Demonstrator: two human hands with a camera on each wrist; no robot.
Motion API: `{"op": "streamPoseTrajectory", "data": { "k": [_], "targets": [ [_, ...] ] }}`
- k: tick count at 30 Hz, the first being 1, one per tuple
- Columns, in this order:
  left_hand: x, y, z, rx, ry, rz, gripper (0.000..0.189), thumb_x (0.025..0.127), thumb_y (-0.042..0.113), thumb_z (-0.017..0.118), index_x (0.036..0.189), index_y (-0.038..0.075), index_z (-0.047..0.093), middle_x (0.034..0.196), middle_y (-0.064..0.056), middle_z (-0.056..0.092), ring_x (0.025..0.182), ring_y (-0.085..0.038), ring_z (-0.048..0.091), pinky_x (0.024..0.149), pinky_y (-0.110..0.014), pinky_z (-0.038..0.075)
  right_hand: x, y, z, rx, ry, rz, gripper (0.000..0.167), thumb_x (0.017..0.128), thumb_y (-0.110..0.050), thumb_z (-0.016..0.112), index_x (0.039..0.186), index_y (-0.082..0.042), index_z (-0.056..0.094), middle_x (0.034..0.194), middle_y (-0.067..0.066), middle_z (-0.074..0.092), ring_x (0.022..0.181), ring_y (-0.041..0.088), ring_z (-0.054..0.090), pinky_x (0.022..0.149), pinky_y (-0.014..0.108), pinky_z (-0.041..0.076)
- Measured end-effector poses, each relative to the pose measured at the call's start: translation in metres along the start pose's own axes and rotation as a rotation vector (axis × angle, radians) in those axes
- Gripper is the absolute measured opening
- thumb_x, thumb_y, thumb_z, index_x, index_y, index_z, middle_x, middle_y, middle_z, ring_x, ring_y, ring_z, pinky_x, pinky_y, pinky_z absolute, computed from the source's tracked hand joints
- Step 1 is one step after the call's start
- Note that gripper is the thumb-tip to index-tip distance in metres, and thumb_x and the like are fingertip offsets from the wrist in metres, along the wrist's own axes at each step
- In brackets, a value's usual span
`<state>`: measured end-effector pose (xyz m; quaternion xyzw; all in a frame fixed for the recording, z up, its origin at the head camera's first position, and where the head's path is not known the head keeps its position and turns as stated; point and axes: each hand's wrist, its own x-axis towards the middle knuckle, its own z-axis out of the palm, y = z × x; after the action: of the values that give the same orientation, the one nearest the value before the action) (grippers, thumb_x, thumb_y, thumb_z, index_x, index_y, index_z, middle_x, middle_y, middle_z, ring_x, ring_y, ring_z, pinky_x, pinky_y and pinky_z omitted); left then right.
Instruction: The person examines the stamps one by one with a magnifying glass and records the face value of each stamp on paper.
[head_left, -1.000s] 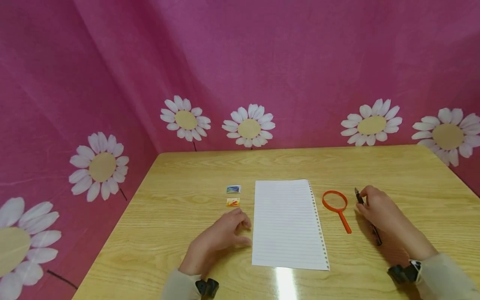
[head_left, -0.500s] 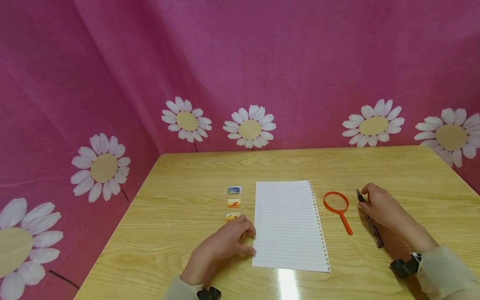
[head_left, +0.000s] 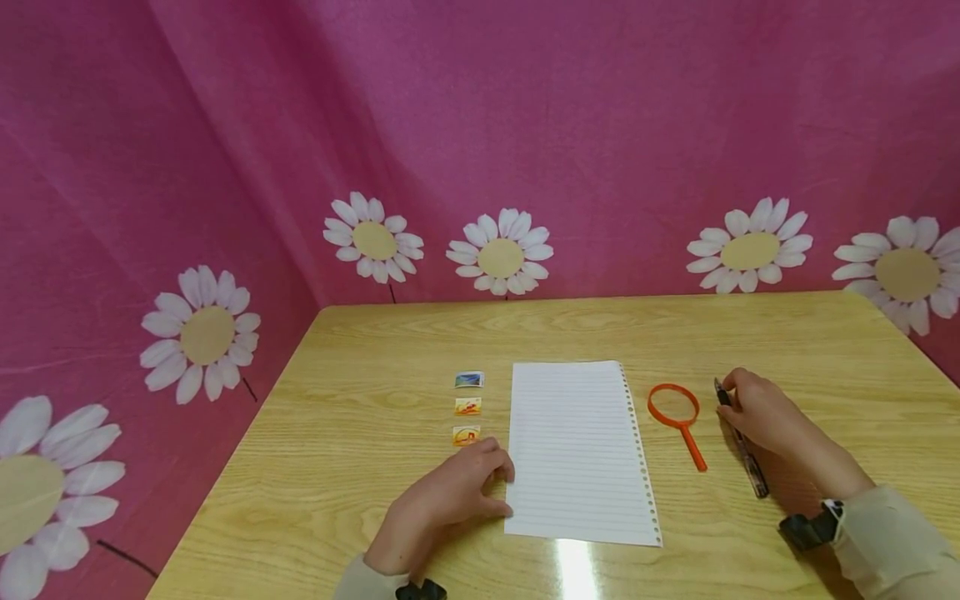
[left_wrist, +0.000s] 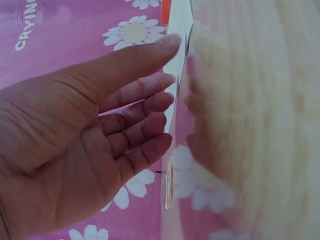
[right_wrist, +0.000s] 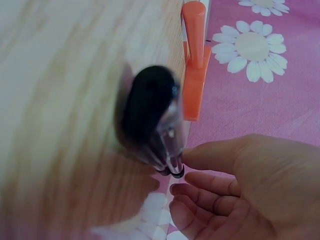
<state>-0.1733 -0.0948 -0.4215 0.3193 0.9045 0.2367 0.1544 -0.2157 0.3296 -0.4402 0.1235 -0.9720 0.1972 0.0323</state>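
A sheet of lined, punched paper (head_left: pixel 573 450) lies on the wooden table. My left hand (head_left: pixel 457 490) is at its left edge, thumb and fingers apart and loosely bent, fingertips right at the edge. The left palm (left_wrist: pixel 60 145) holds nothing. Just beyond that hand, three small stamp-like pictures form a column: a blue one (head_left: pixel 469 380), a yellow-red one (head_left: pixel 467 407) and a yellow one (head_left: pixel 466 435). My right hand (head_left: pixel 765 417) pinches a dark, partly clear pen (head_left: pixel 750 462) near its tip, thumb and fingertips at either side. The pen's rear end faces the right wrist camera.
Between paper and pen lies an orange-red magnifying glass (head_left: pixel 693 446), its handle towards me. A pink cloth with large daisies (head_left: pixel 501 257) hangs behind and to the left of the table (head_left: pixel 375 350). Light glares on the tabletop below the paper.
My left hand has drawn back towards me and slightly right, to the paper's edge, uncovering the lowest yellow picture. My right hand stays at the pen, which has hardly shifted.
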Motion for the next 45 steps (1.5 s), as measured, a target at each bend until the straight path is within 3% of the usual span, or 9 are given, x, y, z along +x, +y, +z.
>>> {"op": "streamPoseTrajectory", "data": {
  "k": [11, 17, 22, 26, 32, 36, 39, 45],
  "targets": [
    [-0.001, -0.001, 0.001, 0.024, -0.01, -0.001, 0.028, 0.081, 0.023, 0.081, 0.099, 0.011, 0.063, 0.097, 0.004, 0.053, 0.089, -0.007, 0.049, 0.087, -0.021, 0.045, 0.0, -0.002, 0.001, 0.009, -0.013, 0.0, 0.024, 0.089, 0.005, 0.06, 0.1, 0.016, 0.043, 0.074, 0.021, 0.058, 0.059, 0.019, 0.055, 0.05, 0.028, 0.041],
    [0.001, -0.003, 0.001, 0.024, -0.006, 0.02, 0.028, 0.08, 0.021, 0.081, 0.098, 0.011, 0.063, 0.096, 0.004, 0.053, 0.087, -0.006, 0.048, 0.085, -0.021, 0.045, -0.002, -0.002, 0.003, 0.032, -0.024, 0.003, 0.028, 0.092, 0.004, 0.057, 0.105, 0.013, 0.034, 0.06, 0.01, 0.051, 0.049, 0.014, 0.044, 0.046, 0.025, 0.031],
    [0.0, -0.002, 0.001, 0.031, -0.009, 0.01, 0.028, 0.08, 0.022, 0.081, 0.099, 0.011, 0.063, 0.096, 0.004, 0.053, 0.086, -0.005, 0.046, 0.084, -0.02, 0.045, 0.0, -0.001, 0.006, -0.031, 0.056, -0.108, 0.029, 0.089, 0.006, 0.061, 0.105, 0.005, 0.038, 0.056, 0.004, 0.046, 0.047, 0.011, 0.036, 0.047, 0.023, 0.027],
    [0.0, -0.001, 0.0, 0.034, -0.008, 0.007, 0.028, 0.081, 0.022, 0.08, 0.099, 0.011, 0.063, 0.097, 0.004, 0.053, 0.087, -0.006, 0.047, 0.085, -0.02, 0.045, 0.003, 0.0, 0.008, -0.111, 0.115, -0.186, 0.023, 0.086, 0.005, 0.066, 0.097, 0.0, 0.046, 0.058, 0.006, 0.049, 0.05, 0.014, 0.04, 0.05, 0.027, 0.031],
    [0.001, -0.002, 0.002, 0.02, -0.001, 0.023, 0.027, 0.081, 0.021, 0.081, 0.098, 0.01, 0.063, 0.097, 0.003, 0.053, 0.087, -0.007, 0.047, 0.085, -0.02, 0.044, 0.004, 0.001, 0.006, -0.108, 0.018, -0.112, 0.012, 0.086, 0.005, 0.063, 0.089, -0.002, 0.054, 0.075, 0.015, 0.061, 0.067, 0.028, 0.053, 0.058, 0.04, 0.043],
    [0.001, -0.002, 0.002, 0.017, -0.005, 0.012, 0.027, 0.081, 0.021, 0.081, 0.099, 0.011, 0.063, 0.097, 0.003, 0.053, 0.087, -0.007, 0.047, 0.085, -0.02, 0.044, 0.004, 0.002, 0.004, -0.097, -0.003, -0.12, 0.01, 0.087, 0.005, 0.061, 0.089, -0.002, 0.056, 0.078, 0.015, 0.061, 0.07, 0.029, 0.056, 0.06, 0.041, 0.045],
    [0.0, -0.001, 0.001, 0.012, -0.016, -0.004, 0.028, 0.081, 0.022, 0.08, 0.099, 0.011, 0.063, 0.098, 0.003, 0.053, 0.087, -0.006, 0.047, 0.084, -0.019, 0.044, 0.004, 0.007, 0.004, -0.116, 0.038, -0.206, 0.014, 0.084, 0.011, 0.059, 0.087, -0.003, 0.058, 0.079, 0.012, 0.061, 0.07, 0.027, 0.057, 0.06, 0.04, 0.047],
    [-0.001, -0.001, 0.001, 0.018, -0.019, -0.004, 0.027, 0.082, 0.022, 0.08, 0.099, 0.012, 0.062, 0.098, 0.003, 0.053, 0.087, -0.006, 0.047, 0.084, -0.019, 0.045, 0.005, 0.018, 0.007, -0.224, 0.24, -0.534, 0.031, 0.066, 0.017, 0.074, 0.081, -0.006, 0.06, 0.072, 0.003, 0.055, 0.062, 0.02, 0.053, 0.054, 0.031, 0.047]
  ]
}}
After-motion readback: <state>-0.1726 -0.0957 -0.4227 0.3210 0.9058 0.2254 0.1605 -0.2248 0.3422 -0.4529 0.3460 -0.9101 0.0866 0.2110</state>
